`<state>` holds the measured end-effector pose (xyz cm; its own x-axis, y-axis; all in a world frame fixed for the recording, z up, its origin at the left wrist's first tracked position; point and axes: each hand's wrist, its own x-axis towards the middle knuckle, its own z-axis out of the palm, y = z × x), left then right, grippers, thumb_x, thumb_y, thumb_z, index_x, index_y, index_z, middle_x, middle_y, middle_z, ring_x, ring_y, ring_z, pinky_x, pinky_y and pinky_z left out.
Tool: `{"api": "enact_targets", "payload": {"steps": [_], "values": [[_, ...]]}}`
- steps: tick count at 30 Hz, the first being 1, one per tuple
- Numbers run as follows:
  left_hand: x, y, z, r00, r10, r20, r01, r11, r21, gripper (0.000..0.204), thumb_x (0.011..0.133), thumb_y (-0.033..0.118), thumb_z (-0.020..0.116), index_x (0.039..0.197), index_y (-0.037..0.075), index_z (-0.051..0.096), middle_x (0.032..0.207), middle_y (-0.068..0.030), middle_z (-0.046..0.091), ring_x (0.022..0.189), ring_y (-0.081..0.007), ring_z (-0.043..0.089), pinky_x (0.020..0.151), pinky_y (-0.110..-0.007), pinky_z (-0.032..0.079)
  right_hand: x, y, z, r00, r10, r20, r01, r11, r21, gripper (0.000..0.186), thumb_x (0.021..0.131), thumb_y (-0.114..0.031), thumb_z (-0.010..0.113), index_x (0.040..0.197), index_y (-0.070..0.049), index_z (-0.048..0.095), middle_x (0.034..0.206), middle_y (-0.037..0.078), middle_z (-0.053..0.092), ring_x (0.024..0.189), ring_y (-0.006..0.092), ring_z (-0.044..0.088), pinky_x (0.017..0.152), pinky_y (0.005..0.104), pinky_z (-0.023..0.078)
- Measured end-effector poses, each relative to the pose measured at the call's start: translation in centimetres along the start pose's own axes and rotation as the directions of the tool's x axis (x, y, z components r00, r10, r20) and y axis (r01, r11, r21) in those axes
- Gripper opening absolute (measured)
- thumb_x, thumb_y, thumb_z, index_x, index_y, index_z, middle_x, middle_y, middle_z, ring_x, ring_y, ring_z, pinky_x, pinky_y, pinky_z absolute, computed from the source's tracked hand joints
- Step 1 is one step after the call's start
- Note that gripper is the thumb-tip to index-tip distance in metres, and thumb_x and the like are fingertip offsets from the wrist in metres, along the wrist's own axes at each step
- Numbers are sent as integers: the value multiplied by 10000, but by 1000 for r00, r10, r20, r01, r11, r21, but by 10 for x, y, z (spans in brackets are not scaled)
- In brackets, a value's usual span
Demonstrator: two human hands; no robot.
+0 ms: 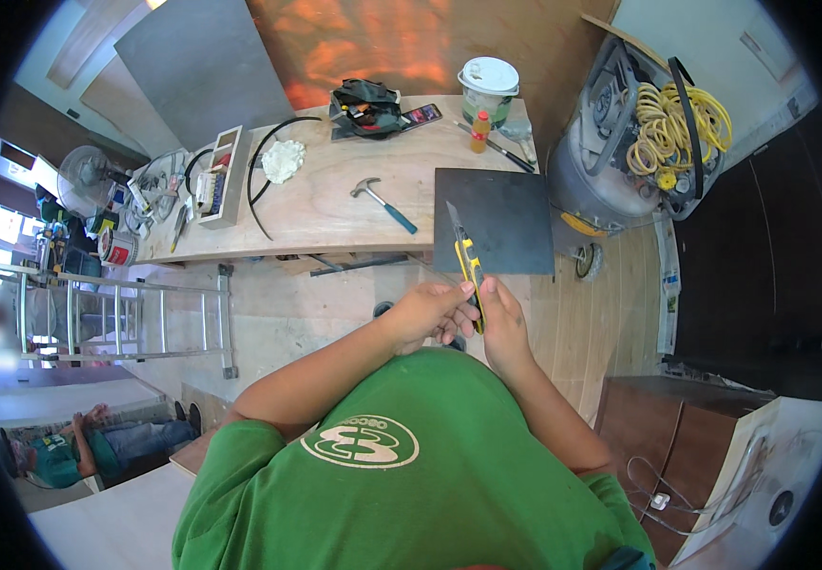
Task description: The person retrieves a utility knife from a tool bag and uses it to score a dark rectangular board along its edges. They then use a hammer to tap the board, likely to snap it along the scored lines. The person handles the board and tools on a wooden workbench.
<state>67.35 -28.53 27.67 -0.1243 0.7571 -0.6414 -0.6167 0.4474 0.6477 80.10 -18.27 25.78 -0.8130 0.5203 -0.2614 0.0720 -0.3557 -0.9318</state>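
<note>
Both of my hands are together in front of my green shirt. My right hand point(501, 318) grips the lower part of a yellow and black utility knife point(465, 254), its blade extended and pointing away from me. My left hand point(435, 313) has its thumb against the knife handle and its fingers loosely curled beside it. Beyond the knife is a dark square board point(506, 209) on the wooden workbench point(325, 209). A claw hammer point(392, 214) with a teal handle lies left of the board.
Around the bench are a white bucket point(487, 85), an orange bottle point(479, 131), a tool bag point(363, 109) and a wooden caddy point(221, 176). A compressor point(592, 161) with yellow hose stands right, an aluminium ladder point(145, 323) left. A person point(78, 451) reclines at lower left.
</note>
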Motion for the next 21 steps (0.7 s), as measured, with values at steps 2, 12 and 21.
{"api": "enact_targets", "payload": {"steps": [2,12,21], "values": [[3,-4,-3,999,45,12,-45,999,-10,384,1002,400,596,890,37,654,721,-61,652,544,-108,536,510,-253,417,1,3,-1,1000,-18,-5,18,1000,-10,387,1094,-377,392,1122,-44,587,818,9,549,708,85,521,620,238,409],[-11,6,3,868,497,-8,-364,646,671,338,965,311,654,794,20,659,677,-58,653,579,-136,592,547,-285,434,5,11,-4,995,92,26,-93,995,43,401,1079,-422,417,1042,-56,578,781,4,527,677,80,490,603,241,411],[-4,-1,-10,727,634,266,-351,9,936,294,889,308,682,808,33,620,767,-184,640,719,-404,626,645,-473,495,6,17,-5,970,229,76,-238,962,133,378,1074,-424,426,980,-85,564,797,-2,527,662,89,488,572,241,405]]}}
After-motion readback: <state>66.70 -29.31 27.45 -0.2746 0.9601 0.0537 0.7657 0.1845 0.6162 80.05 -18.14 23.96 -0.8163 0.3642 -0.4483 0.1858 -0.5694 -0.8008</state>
